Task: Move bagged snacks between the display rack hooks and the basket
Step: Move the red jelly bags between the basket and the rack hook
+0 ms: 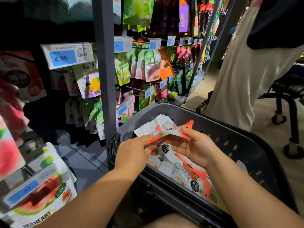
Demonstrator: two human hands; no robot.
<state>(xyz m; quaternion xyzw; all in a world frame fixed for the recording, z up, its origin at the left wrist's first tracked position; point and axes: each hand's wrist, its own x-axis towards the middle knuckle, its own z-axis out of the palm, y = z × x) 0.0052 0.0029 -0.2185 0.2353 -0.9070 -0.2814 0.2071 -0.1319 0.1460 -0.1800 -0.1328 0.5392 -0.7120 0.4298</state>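
A pale brown floor (pixel 269 137) is seen along the aisle, brightly lit at the right, while the far left is lost in deep shadow. A dark trolley (pixel 295 116) on castor wheels (pixel 278 119) is parked there, just beside a person in a long pale garment (pixel 238 71).

The snack bag (pixel 166 134) between the left hand (pixel 133 153) and right hand (pixel 195 147) is white with orange-red panels. Under the right hand, the loose bags (pixel 189 175) show white, orange-red and round black badges — the basket (pixel 230 140) is dark grey. Up left of the left hand, a price tag (pixel 65 56) is white and blue.
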